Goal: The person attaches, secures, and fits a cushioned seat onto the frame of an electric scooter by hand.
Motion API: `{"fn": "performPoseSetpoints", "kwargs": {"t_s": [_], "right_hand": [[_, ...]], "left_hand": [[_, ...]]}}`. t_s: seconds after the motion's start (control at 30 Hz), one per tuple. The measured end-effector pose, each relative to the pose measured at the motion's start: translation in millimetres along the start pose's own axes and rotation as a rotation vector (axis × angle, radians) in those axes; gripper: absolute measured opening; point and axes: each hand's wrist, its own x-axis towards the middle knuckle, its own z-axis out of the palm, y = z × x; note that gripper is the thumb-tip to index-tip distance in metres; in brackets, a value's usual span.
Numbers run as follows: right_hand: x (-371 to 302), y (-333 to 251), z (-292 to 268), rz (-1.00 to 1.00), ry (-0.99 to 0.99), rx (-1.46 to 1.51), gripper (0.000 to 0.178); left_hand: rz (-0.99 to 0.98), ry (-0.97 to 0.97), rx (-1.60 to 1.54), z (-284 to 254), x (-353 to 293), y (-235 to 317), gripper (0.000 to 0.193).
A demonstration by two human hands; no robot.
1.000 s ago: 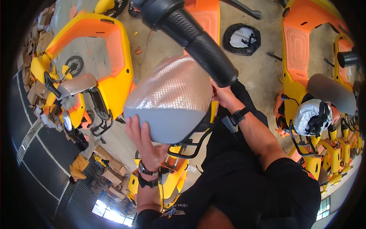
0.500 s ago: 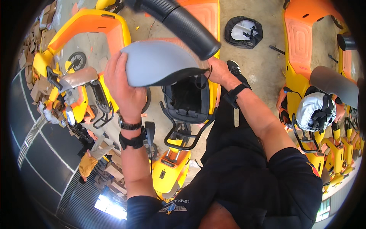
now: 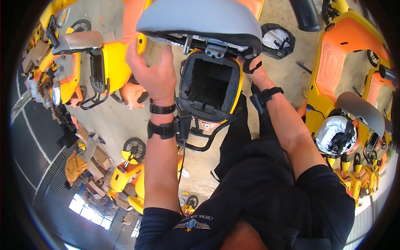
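Observation:
A grey scooter seat (image 3: 198, 21) stands tipped up, its black underside and metal hinge (image 3: 216, 48) showing. Below it gapes the black storage bin (image 3: 185, 89) of a yellow and orange scooter. My left hand (image 3: 154, 75) is beside the seat's left end, fingers apart and holding nothing. At the seat's right end is my right hand (image 3: 257, 75), by a black strap loop (image 3: 252, 66); its fingers are mostly hidden by the seat edge and loop, so its grip cannot be made out.
A black rear rack (image 3: 200, 146) juts toward me. More yellow and orange scooters stand on both sides, one at right with a silvery-white cover (image 3: 335, 134) on its rear. A black round cover (image 3: 278, 41) lies on the floor. Cardboard boxes (image 3: 98, 160) and a person in yellow (image 3: 76, 166) are farther left.
The seat has tipped up farther, baring its hinge and the bin. My left hand has let go of its left end and opened. The view has shifted.

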Motion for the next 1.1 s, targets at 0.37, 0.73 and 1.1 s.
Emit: {"fn": "performPoseSetpoints", "kwargs": {"t_s": [0.37,0.73,1.1], "right_hand": [[2.4,-47.3,4.1,0.840,-0.089,0.239,0.032],[6.0,-55.0,-17.4,0.771,-0.249,0.101,0.031],[10.8,-41.6,-39.0,0.820,-0.447,0.060,0.038]], "left_hand": [[-0.509,-0.609,-0.191,125.1,-126.3,-30.6,0.022],[-1.325,-0.705,-0.503,150.7,-139.2,-8.5,0.047],[-1.496,-0.599,-0.828,170.6,-137.7,-3.3,0.046]]}}
